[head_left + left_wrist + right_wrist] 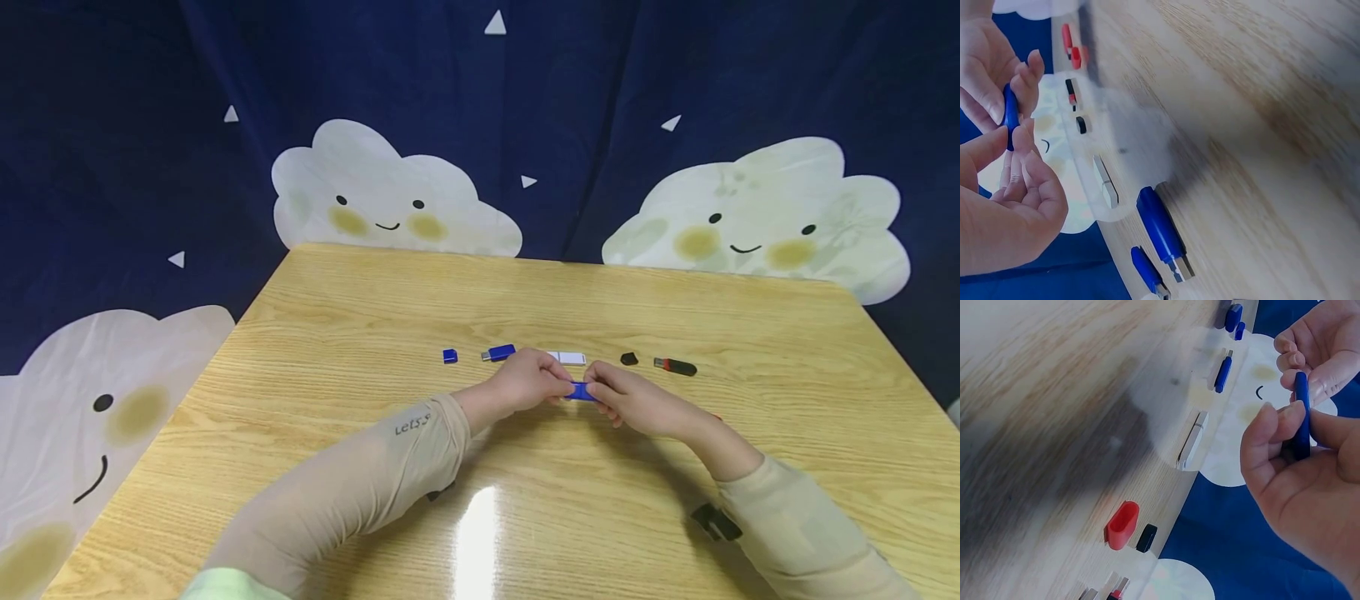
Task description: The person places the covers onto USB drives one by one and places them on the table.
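Both hands hold a slim blue USB stick (pixel 579 390) between them, just above the table. My left hand (pixel 527 382) pinches one end with thumb and fingertips. The opposite end is pinched by my right hand (pixel 633 398). In the left wrist view the stick (pixel 1011 112) shows edge-on, and no metal plug is visible on it. Behind the hands lie a white USB stick (pixel 570 358), a blue USB stick (pixel 501 353) with its plug bare, and a blue cap (pixel 450 356). A larger blue stick (pixel 1160 225) appears in the left wrist view.
To the right lie a black cap (pixel 629 358) and a black-and-red USB stick (pixel 675 367). A red cap (pixel 1124 524) stands near them in the right wrist view. The wooden table (pixel 360 300) ends at a dark blue curtain (pixel 570 100) with cloud prints.
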